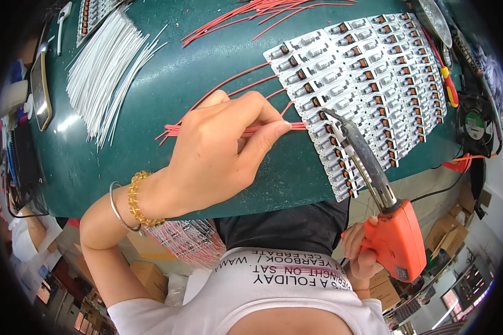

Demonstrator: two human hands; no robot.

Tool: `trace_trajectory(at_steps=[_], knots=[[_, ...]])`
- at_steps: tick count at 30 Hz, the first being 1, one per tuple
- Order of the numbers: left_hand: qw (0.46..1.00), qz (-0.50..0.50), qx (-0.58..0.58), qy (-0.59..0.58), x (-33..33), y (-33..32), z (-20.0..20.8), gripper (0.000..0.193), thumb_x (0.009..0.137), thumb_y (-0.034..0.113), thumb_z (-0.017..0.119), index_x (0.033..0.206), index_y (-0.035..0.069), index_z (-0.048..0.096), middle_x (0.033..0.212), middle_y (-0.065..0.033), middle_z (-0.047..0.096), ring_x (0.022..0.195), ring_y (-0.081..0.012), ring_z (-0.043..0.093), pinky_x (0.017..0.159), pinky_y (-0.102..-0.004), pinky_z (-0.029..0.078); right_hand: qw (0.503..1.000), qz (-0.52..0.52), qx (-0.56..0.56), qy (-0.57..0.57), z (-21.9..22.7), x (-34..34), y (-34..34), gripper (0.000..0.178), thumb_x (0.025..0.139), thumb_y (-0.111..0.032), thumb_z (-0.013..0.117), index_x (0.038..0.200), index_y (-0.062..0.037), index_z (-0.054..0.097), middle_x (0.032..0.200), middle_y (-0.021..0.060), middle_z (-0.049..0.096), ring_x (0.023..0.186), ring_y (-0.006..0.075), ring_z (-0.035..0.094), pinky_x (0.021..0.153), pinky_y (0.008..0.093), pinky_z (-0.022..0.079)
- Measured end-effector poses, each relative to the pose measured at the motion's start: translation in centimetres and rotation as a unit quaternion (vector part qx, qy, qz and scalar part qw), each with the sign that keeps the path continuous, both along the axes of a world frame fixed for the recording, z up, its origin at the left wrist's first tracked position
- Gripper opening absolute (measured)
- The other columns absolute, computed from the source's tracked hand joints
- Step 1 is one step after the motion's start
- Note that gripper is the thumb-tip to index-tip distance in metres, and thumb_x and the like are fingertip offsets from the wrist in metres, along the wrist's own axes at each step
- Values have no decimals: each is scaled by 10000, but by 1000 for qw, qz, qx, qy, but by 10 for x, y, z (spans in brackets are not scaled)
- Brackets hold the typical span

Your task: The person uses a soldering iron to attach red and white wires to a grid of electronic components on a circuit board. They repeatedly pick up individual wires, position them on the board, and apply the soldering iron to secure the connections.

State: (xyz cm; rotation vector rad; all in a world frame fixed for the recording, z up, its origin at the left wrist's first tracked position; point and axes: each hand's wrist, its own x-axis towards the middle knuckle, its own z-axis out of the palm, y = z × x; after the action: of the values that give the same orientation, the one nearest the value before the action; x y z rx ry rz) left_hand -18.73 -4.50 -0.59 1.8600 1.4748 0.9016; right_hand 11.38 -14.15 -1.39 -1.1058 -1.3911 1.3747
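Observation:
My left hand [215, 148] is closed around a small bundle of red wires [174, 130], thumb and forefinger pinched near the ends that reach the edge of a panel of small white circuit boards [341, 75]. Several red wires run from the panel's left-hand boards toward the same hand. My right hand [358, 248] grips an orange soldering gun [399, 240] by its handle. The gun's dark tip lies over the left part of the panel, close to the wire ends. Whether the tip touches a board, I cannot tell.
White wires [103, 72] lie in a pile on the green tabletop [251, 184] at the left; loose red wires [246, 17] lie at the far side. A phone [40, 92] rests at the left edge. At the right are a red-and-yellow handled tool [448, 86] and a small fan [475, 124].

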Motion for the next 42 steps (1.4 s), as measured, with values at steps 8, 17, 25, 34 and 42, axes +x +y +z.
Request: trace_trajectory(at_steps=[8, 17, 25, 34, 42], knots=[[993, 5, 72, 89, 8, -3, -10, 108, 800, 15, 729, 779, 67, 637, 674, 4, 626, 542, -146, 423, 605, -291, 353, 979, 25, -77, -186, 18, 2, -2, 382, 865, -432, 615, 910, -59, 545, 615, -9, 524, 544, 151, 507, 571, 312, 440], [990, 16, 94, 105, 10, -2, -12, 133, 792, 9, 728, 760, 65, 611, 660, 12, 602, 568, -152, 398, 583, -289, 346, 957, 62, -10, -283, 14, 5, 0, 378, 893, -408, 550, 636, -131, 555, 637, -1, 584, 572, 218, 576, 558, 342, 450], [989, 11, 99, 105, 10, -2, -14, 140, 791, 7, 728, 762, 63, 603, 669, 8, 599, 590, -163, 391, 571, -303, 347, 969, 41, -84, -228, 23, 0, 3, 431, 907, -457, 530, 621, -136, 541, 631, 0, 575, 563, 228, 565, 553, 340, 445], [989, 5, 102, 109, 9, -2, -15, 137, 787, 6, 730, 765, 62, 607, 675, 5, 596, 592, -166, 393, 574, -305, 343, 949, 72, -36, -305, 23, 1, 5, 388, 909, -411, 559, 624, -148, 558, 650, -23, 588, 596, 210, 555, 568, 341, 404], [989, 7, 103, 108, 10, -1, -14, 143, 786, 6, 730, 757, 64, 602, 669, 7, 597, 571, -163, 386, 568, -300, 342, 957, 68, -28, -282, 23, 2, 4, 366, 883, -397, 553, 619, -143, 553, 629, -10, 588, 586, 216, 595, 563, 344, 457]])
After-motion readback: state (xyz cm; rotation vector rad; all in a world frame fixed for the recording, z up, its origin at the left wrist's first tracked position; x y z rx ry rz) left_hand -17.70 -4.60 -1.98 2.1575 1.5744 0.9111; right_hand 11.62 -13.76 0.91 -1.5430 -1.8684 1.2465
